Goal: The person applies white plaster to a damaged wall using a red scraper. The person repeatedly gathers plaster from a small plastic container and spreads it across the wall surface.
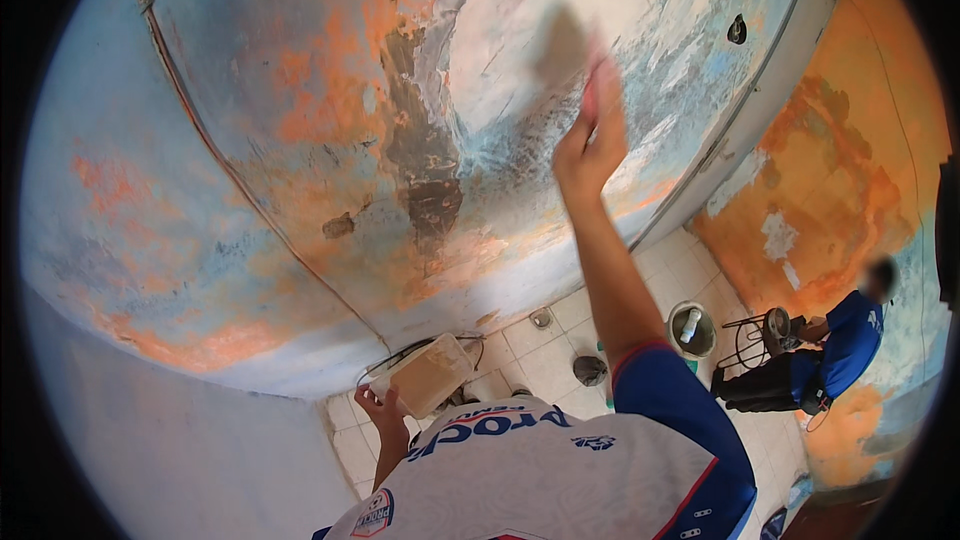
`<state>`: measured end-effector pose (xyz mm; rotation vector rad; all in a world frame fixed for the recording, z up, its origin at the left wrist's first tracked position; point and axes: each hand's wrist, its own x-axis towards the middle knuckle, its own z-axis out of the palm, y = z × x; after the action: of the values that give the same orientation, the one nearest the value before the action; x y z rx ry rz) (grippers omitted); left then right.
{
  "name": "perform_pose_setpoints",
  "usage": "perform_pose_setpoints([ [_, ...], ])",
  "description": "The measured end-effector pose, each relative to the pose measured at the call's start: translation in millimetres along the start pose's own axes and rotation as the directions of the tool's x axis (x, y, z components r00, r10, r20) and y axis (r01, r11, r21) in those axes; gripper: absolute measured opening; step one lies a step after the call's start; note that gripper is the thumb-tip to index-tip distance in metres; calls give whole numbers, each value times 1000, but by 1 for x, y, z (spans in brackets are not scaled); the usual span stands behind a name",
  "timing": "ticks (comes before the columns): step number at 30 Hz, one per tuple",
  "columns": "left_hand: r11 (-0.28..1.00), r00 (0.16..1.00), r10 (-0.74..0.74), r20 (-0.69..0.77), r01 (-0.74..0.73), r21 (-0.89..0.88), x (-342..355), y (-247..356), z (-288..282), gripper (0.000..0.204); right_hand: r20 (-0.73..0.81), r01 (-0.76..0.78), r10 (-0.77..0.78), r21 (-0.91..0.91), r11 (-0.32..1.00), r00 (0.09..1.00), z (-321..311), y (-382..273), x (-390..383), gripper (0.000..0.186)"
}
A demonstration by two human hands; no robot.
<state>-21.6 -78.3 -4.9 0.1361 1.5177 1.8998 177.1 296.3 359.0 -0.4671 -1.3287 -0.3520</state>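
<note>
My right hand (pixel 592 145) is raised in front of the wall, its fingers closed round a flat-bladed putty knife (pixel 560 48). Motion smears the blade, so I cannot tell whether it touches the surface. Behind it lies a broad patch of whitish filler (pixel 490 35) on the peeling blue and orange wall (pixel 310 90). Low on the left, my left hand (pixel 384 410) grips the near side of a pale rectangular tray (pixel 466 358). Beige-grey paste covers the inside of the tray.
A cable (pixel 215 155) runs down the wall. On the tiled floor (pixel 520 340) stand a bucket (pixel 709 342) with a bottle in it, a dark bag (pixel 590 371) and a small cup (pixel 541 319). To the right, a person in blue (pixel 850 345) works beside a stool (pixel 745 343).
</note>
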Motion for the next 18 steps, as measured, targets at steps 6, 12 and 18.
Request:
perform_pose_setpoints([
  [6, 1000, 997, -13, -77, 13, -9, -3, 3, 5, 64, 339, 74, -34, -106, 992, 940, 34, -44, -84, 40],
  [12, 1000, 998, 12, -55, -13, -21, 5, -4, 7, 67, 723, -224, -22, 243, 944, 690, -26, -134, -223, 43],
  [18, 1000, 997, -10, -79, 9, -10, -14, 4, 8, 65, 139, -33, 6, 194, 980, 990, -2, -47, -50, 44],
])
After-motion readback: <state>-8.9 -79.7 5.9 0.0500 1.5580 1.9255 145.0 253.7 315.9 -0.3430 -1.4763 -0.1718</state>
